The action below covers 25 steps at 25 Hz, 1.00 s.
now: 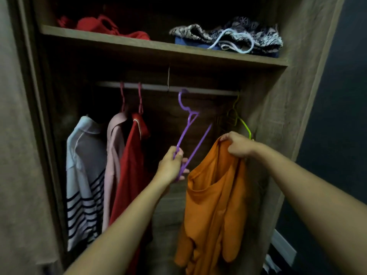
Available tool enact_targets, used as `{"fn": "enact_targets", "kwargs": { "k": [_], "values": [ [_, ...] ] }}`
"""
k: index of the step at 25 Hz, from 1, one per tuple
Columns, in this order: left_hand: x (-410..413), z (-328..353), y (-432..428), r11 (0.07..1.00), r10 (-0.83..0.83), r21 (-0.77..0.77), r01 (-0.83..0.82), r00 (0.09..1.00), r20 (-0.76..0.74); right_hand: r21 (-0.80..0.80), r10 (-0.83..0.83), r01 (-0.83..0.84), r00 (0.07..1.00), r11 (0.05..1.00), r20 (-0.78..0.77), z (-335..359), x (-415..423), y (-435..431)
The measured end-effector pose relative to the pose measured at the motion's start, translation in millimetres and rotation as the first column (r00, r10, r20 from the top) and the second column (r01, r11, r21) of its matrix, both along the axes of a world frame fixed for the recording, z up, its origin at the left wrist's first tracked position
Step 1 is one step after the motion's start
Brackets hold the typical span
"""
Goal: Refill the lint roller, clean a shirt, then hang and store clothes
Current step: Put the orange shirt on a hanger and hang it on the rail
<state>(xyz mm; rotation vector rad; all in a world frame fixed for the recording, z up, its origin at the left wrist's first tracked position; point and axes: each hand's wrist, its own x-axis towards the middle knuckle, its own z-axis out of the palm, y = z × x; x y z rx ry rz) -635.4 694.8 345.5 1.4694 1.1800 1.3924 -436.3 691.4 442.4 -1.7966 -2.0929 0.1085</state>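
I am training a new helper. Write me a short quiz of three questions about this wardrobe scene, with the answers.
1. True or false: the left hand grips the purple hanger.
2. Which hand holds the orange shirt? A. the left hand. B. the right hand.
3. Fill in: on the shelf, as pictured, the red clothes lie to the ___ of the patterned clothes.
Key: 1 true; 2 B; 3 left.
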Motion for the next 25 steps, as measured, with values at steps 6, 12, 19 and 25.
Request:
{"fn": "enact_targets", "kwargs": {
  "k": [6, 12, 19, 25],
  "values": [
    [-70, -51, -78, 0.970, 0.110, 0.196, -0.141, 0.981, 0.158, 0.142, 0.011, 0.069, 0.866, 0.987, -0.500, -1, -1, 9],
    [-137, -62, -116, 0.965, 0.022, 0.262, 0.003, 0.996, -0.092, 0.115, 0.115, -0.052, 0.748, 0.992, -0.653, 19, -2, -6],
    [-116, -58, -114, 0.961, -0.038, 0.245, 0.126, 0.941, -0.336, -0.060, 0.546, -0.545, 0.818, 0.837, 0.184, -1, -66, -46],
    [-106, -63, -126, 0.983, -0.124, 0.146, 0.109, 0.988, 0.096, 0.443, 0.228, -0.628, 0.705, 0.640, 0.672, 8, -38, -45]
  ]
}}
